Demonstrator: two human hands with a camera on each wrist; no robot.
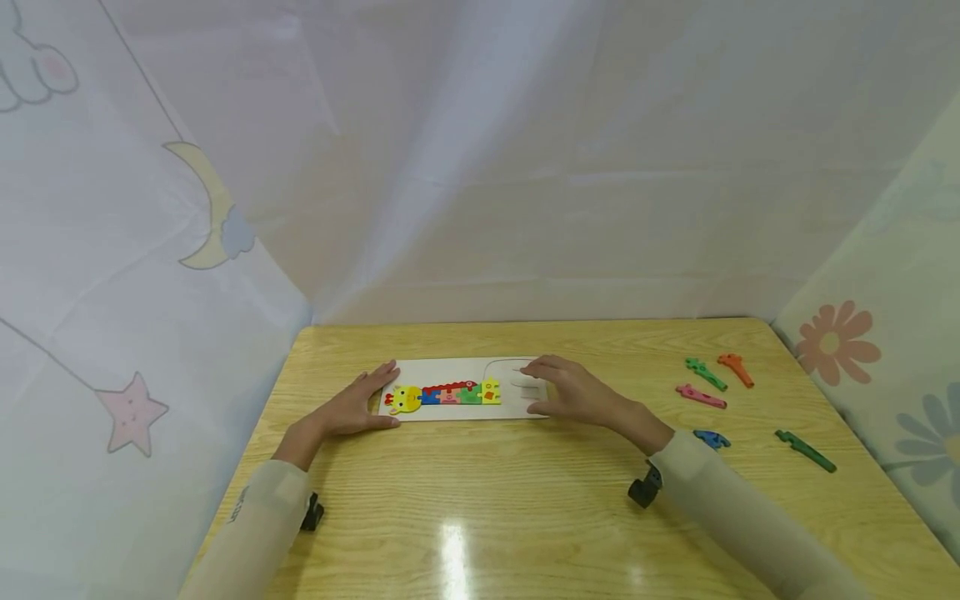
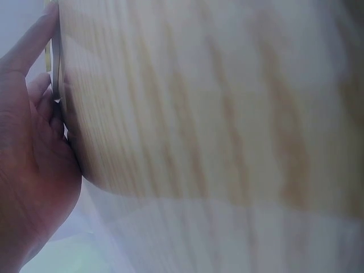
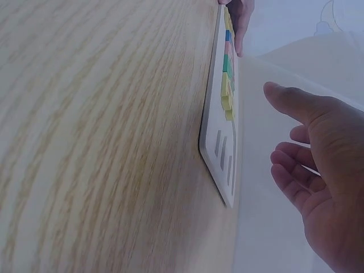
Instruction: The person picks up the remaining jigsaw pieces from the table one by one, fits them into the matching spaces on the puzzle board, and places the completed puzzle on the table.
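A white puzzle board (image 1: 450, 412) lies lengthwise on the table, bearing a giraffe with a yellow head (image 1: 407, 400). Blue, pink, green and yellow body pieces form a row, with a red strip (image 1: 450, 387) along their upper edge. My left hand (image 1: 348, 408) rests at the board's left end, its thumb along the near edge and fingers at the far corner. Over the right end, beside thin printed outlines, hovers my right hand (image 1: 573, 392). Its thumb and fingers (image 3: 293, 179) are apart, with nothing between them in the right wrist view.
Loose pieces lie to the right on the wooden table (image 1: 480, 492): light green (image 1: 707, 374), orange (image 1: 737, 369), pink (image 1: 702, 396), blue (image 1: 712, 439) and dark green (image 1: 806, 451). Pale printed cloth (image 1: 525, 208) stands behind the table and on both sides.
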